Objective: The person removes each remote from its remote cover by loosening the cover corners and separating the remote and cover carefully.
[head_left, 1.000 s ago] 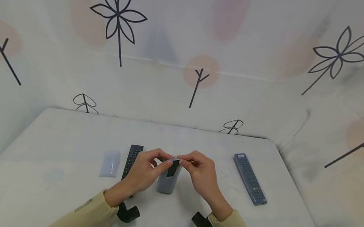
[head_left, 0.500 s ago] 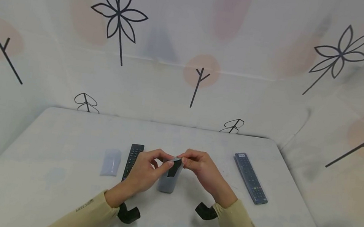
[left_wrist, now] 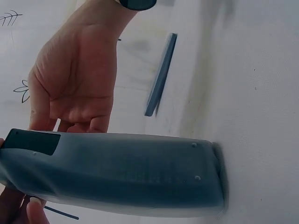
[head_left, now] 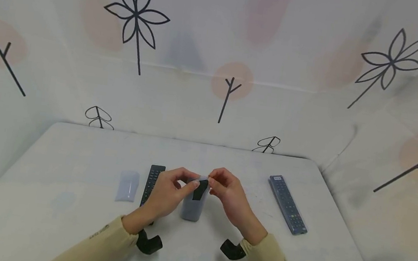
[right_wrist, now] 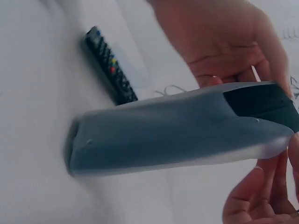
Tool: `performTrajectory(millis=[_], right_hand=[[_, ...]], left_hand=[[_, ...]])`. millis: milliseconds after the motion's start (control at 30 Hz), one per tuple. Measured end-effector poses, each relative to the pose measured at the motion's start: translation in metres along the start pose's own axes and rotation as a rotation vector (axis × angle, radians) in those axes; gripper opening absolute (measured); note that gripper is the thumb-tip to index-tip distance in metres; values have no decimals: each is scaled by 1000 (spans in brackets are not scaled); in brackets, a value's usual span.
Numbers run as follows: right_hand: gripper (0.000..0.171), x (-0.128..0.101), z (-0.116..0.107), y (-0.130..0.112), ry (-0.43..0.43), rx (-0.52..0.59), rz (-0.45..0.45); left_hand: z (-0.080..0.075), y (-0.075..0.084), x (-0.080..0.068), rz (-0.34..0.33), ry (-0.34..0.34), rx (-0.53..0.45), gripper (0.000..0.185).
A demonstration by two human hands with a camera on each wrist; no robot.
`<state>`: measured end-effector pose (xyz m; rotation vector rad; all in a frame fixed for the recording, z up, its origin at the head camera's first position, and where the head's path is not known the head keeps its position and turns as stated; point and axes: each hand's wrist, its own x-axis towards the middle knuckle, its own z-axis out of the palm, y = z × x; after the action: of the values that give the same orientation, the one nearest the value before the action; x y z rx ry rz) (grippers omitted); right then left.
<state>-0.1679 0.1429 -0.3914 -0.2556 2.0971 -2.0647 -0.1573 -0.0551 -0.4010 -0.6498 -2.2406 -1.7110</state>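
Head view: the left hand point(head_left: 169, 191) and right hand point(head_left: 226, 192) pinch the top end of a grey sleeve point(head_left: 193, 205) with a black remote end showing; it stands tilted at mid tabletop point(head_left: 62, 217). A bare remote point(head_left: 152, 180) lies left, an empty sleeve point(head_left: 127, 186) beyond, a covered remote point(head_left: 287, 205) right.

Left wrist view: the right hand point(left_wrist: 77, 79) steadies the sleeve point(left_wrist: 117, 172), lower end on the tabletop.

Right wrist view: left fingers point(right_wrist: 219, 46) grasp the sleeve point(right_wrist: 173, 135); the bare remote point(right_wrist: 110, 65) lies behind.
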Motion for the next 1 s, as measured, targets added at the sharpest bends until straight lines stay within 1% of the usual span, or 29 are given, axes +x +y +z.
performTrajectory(millis=[67,133,233,367,433,533,700,1000], right_hand=[[13,-3,2,0,60,-60,-43],[13,-7,4,0,100,-121,-98],[16,-14,7,-2,113,-187,-185],[23,-19,12,-3,109,-278,-251],[25,-19,15,-2,117,-320,-261],[22,-19,17,0,144,-362,-274],[18,-20,17,-1,160,-403,-303],[18,-21,17,0,132,-395,-285]], left_hand=[[0,1,0,-24,-5,-5,13],[-1,0,-1,-33,-6,-1,12],[-1,0,-1,-29,15,24,11],[-3,-1,-1,-29,58,45,11],[-3,0,-1,-28,56,40,11],[-2,2,-2,-26,38,37,11],[0,3,-2,-34,40,20,10],[4,3,-1,-81,62,-24,11]])
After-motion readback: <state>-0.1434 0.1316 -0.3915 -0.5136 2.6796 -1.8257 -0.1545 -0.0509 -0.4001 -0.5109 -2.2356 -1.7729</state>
